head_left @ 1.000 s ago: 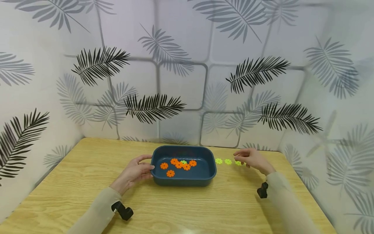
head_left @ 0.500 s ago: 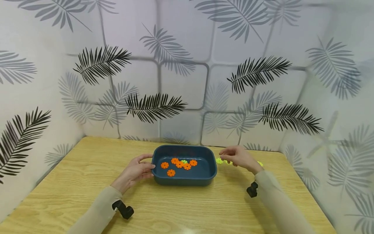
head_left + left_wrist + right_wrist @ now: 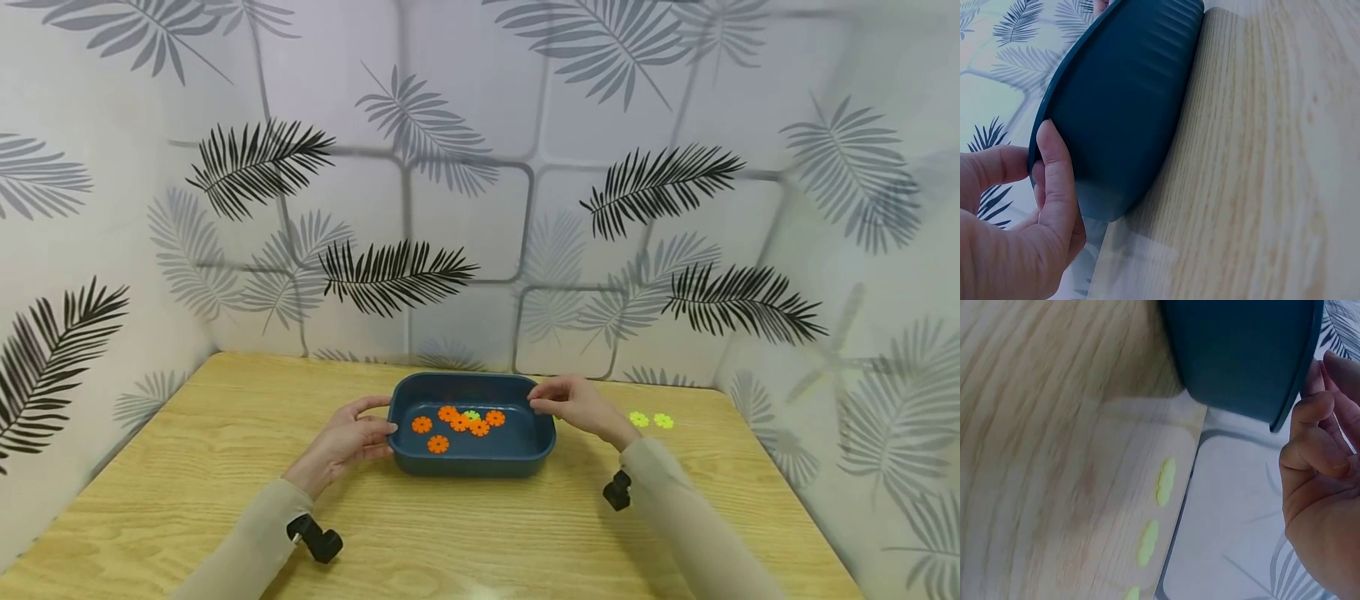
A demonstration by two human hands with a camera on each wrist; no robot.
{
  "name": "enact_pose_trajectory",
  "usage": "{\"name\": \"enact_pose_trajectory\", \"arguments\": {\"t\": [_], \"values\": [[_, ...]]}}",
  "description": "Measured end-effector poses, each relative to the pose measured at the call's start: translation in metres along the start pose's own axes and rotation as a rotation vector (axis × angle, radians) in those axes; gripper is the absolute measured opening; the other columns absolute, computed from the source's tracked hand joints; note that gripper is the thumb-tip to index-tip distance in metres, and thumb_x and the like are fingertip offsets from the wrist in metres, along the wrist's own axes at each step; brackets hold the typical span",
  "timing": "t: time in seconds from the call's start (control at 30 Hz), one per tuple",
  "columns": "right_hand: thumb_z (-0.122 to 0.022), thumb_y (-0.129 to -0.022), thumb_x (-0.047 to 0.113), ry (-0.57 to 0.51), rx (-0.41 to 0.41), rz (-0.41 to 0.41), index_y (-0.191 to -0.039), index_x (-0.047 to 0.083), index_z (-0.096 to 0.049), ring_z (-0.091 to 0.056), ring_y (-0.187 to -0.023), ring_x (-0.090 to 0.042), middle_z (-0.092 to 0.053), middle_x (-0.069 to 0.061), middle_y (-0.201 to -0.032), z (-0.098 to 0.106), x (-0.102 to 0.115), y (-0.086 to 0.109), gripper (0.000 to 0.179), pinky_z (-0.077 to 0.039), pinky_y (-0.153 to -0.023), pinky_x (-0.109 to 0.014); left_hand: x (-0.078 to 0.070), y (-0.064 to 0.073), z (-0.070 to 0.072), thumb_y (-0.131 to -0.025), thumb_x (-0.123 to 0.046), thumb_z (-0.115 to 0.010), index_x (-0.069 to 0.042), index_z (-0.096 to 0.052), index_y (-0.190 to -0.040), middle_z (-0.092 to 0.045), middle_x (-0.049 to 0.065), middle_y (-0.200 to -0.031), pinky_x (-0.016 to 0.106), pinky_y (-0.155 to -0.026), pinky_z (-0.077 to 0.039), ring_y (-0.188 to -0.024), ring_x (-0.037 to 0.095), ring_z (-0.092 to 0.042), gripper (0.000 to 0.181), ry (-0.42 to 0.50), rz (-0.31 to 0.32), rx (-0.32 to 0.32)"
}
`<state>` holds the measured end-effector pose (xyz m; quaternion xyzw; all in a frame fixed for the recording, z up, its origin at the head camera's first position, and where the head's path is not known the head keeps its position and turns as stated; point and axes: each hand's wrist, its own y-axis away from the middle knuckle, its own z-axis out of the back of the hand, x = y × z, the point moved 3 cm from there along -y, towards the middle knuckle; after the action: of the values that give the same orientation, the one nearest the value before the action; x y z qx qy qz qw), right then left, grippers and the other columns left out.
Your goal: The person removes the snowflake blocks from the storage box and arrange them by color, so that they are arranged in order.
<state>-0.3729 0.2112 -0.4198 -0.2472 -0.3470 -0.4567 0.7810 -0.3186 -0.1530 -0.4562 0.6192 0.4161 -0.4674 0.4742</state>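
My left hand (image 3: 351,437) holds the left rim of a dark blue plastic bin (image 3: 472,468), fingers along its outer wall; the left wrist view shows this hand (image 3: 1029,231) gripping the rim close up. Several orange notched discs (image 3: 438,444), flower-like in outline, lie in the bin with one yellow-green disc (image 3: 471,415). My right hand (image 3: 577,406) is over the bin's right rim, fingers bent and no disc showing between them. In the right wrist view, this hand's (image 3: 1322,456) fingertips overlap the rim.
Yellow-green discs (image 3: 638,419) lie in a row on the wooden table (image 3: 465,542), right of the bin; the right hand covers part of the row. A leaf-patterned wall covering (image 3: 465,208) rises behind the table's back edge. Black mounts (image 3: 617,491) sit on both wrists.
My right hand has moved left along the row of yellow-green discs to the bin's right rim, uncovering discs at the right. My left hand and the bin have stayed put.
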Motion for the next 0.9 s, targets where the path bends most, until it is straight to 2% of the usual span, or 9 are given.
{"name": "enact_pose_trajectory", "arguments": {"t": [0.1, 0.27, 0.43, 0.5, 0.63, 0.77, 0.9], "values": [[-0.065, -0.095, 0.024, -0.002, -0.009, 0.038, -0.11, 0.006, -0.071, -0.067, -0.091, -0.034, -0.072, -0.016, -0.098, -0.008, 0.007, -0.005, 0.025, -0.056, -0.079, -0.038, 0.0, 0.0, 0.0, -0.093, -0.002, -0.062, -0.006, -0.036, -0.148, -0.064, 0.015, -0.106, 0.029, -0.07, -0.06, -0.075, 0.016, -0.067, 0.061, 0.005, -0.003, 0.006], [-0.065, -0.096, 0.02, 0.002, -0.006, 0.076, -0.108, 0.009, -0.072, -0.067, -0.09, -0.035, -0.072, -0.016, -0.097, -0.019, 0.024, -0.01, 0.018, -0.056, -0.077, -0.036, 0.0, 0.0, 0.0, -0.092, -0.003, -0.063, -0.006, -0.036, -0.148, -0.064, 0.016, -0.108, 0.03, -0.071, -0.06, -0.079, 0.018, -0.068, 0.062, 0.005, -0.003, 0.005], [-0.063, -0.097, 0.02, 0.013, 0.041, 0.072, -0.111, 0.01, -0.072, -0.063, -0.071, -0.028, -0.071, -0.019, -0.103, -0.032, 0.03, -0.02, 0.019, -0.055, -0.063, -0.031, 0.0, 0.0, 0.0, -0.092, -0.003, -0.063, -0.006, -0.036, -0.148, -0.064, 0.017, -0.109, 0.03, -0.072, -0.06, -0.081, 0.02, -0.068, 0.062, 0.001, -0.001, 0.001], [-0.062, -0.097, 0.018, 0.024, 0.067, 0.068, -0.113, 0.007, -0.071, -0.061, -0.065, -0.025, -0.071, -0.019, -0.104, -0.039, 0.033, -0.022, 0.021, -0.055, -0.06, -0.035, 0.0, 0.0, 0.0, -0.092, -0.003, -0.064, -0.006, -0.036, -0.148, -0.064, 0.017, -0.109, 0.03, -0.072, -0.06, -0.081, 0.02, -0.068, 0.062, 0.001, 0.0, 0.0], [-0.059, -0.098, 0.01, 0.045, 0.125, 0.068, -0.117, 0.002, -0.069, -0.068, -0.078, -0.029, -0.071, -0.017, -0.11, -0.053, 0.037, -0.029, 0.023, -0.059, -0.071, -0.042, 0.0, 0.001, 0.0, -0.093, -0.003, -0.063, -0.006, -0.036, -0.148, -0.064, 0.016, -0.108, 0.029, -0.071, -0.06, -0.081, 0.02, -0.068, 0.061, -0.003, 0.005, -0.005], [-0.056, -0.098, 0.004, 0.094, 0.178, 0.072, -0.12, 0.002, -0.068, -0.068, -0.093, -0.029, -0.069, -0.015, -0.118, -0.064, 0.04, -0.034, 0.025, -0.059, -0.074, -0.036, 0.0, 0.001, -0.001, -0.093, -0.003, -0.063, -0.006, -0.036, -0.148, -0.065, 0.016, -0.107, 0.029, -0.072, -0.06, -0.08, 0.02, -0.068, 0.061, -0.004, 0.007, -0.012], [-0.056, -0.097, 0.0, 0.158, 0.207, 0.071, -0.124, 0.004, -0.067, -0.068, -0.096, -0.025, -0.067, -0.012, -0.123, -0.075, 0.04, -0.041, 0.029, -0.058, -0.071, -0.028, -0.001, 0.003, 0.0, -0.093, -0.003, -0.062, -0.006, -0.036, -0.148, -0.065, 0.016, -0.108, 0.029, -0.072, -0.06, -0.08, 0.019, -0.068, 0.06, -0.005, 0.005, -0.008]]}}
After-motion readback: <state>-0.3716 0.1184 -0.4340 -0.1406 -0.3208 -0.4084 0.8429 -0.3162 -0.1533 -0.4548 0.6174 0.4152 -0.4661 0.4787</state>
